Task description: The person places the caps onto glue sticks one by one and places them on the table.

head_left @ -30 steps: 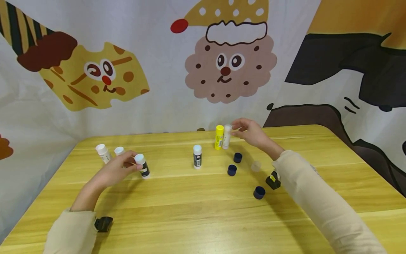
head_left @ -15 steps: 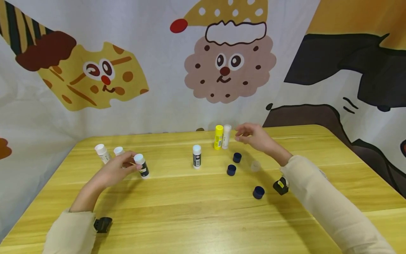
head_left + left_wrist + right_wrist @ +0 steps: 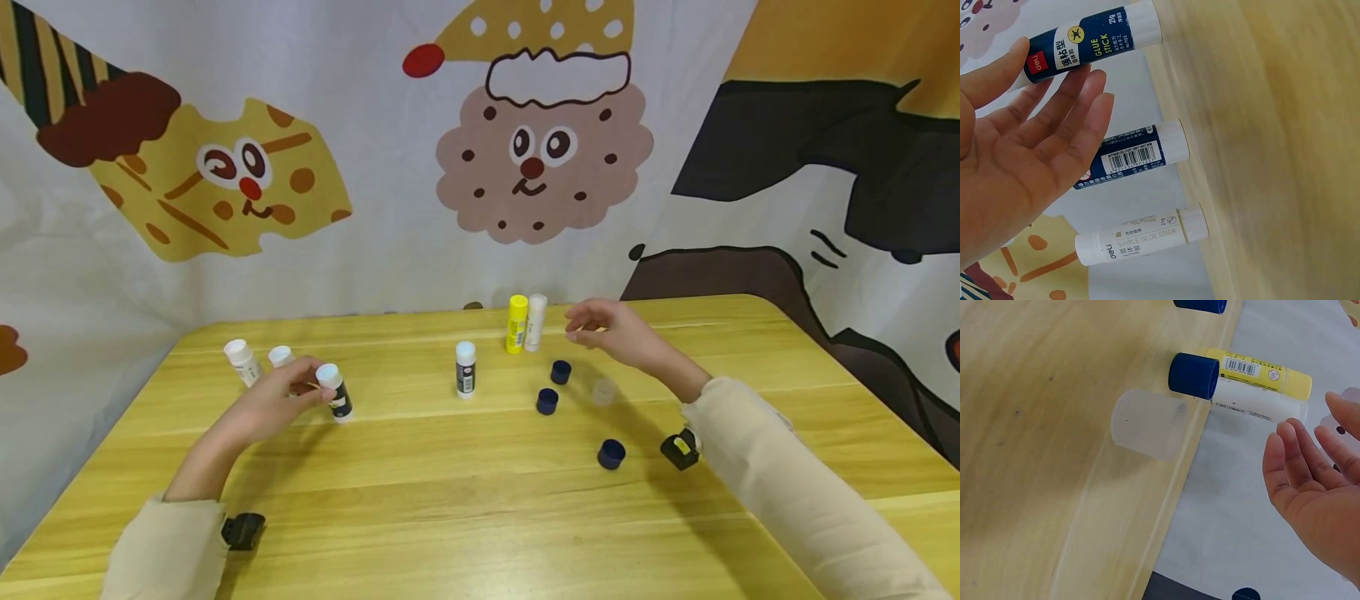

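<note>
My left hand (image 3: pixel 277 400) pinches the upper part of a dark blue glue stick (image 3: pixel 1079 45) between thumb and fingertips; it stands upright on the table. Behind that hand are another navy glue stick (image 3: pixel 1132 156) and a white glue stick (image 3: pixel 1141 236). My right hand (image 3: pixel 611 332) hovers with loosely bent fingers and nothing in them, a little right of a capped white glue stick (image 3: pixel 536 323). A yellow glue stick (image 3: pixel 517 323) stands against that one. In the middle, an uncapped navy glue stick (image 3: pixel 466 371) stands alone.
Three navy caps lie right of centre: one cap (image 3: pixel 561 372) at the back, another cap (image 3: pixel 547 402) just before it, a third cap (image 3: pixel 612 454) nearer me. A translucent cap (image 3: pixel 1150 425) lies below my right hand. A printed cloth (image 3: pixel 397 250) hangs behind the table (image 3: pixel 450 517).
My right hand has drawn back to the right and slightly toward me, away from the white glue stick, which stays standing. My left hand holds still on its glue stick.
</note>
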Demonstrator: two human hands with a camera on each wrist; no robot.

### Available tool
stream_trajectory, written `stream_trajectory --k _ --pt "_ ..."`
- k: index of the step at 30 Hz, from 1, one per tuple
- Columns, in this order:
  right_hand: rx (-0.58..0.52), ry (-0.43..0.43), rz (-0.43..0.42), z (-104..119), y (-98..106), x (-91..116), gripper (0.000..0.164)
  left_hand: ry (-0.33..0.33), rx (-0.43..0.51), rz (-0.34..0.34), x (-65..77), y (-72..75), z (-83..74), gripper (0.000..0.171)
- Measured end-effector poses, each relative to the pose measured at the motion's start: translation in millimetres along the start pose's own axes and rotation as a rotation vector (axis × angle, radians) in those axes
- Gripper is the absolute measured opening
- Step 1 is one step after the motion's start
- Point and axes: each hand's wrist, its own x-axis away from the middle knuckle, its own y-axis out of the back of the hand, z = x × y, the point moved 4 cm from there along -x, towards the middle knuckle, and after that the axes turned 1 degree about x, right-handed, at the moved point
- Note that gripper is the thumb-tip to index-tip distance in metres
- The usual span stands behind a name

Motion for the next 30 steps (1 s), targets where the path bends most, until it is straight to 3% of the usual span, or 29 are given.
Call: stream_trajectory --k 13,30 --pt "0.025 0.011 0.047 -4.8 -1.2 14.9 0.024 -0.007 0.008 -0.006 1.1 -0.7 -0.8 0.023" --pt "-0.038 0.018 0.093 -18.6 -5.6 32.9 0.024 -0.009 -0.009 -0.024 5.9 1.3 2.5 0.025"
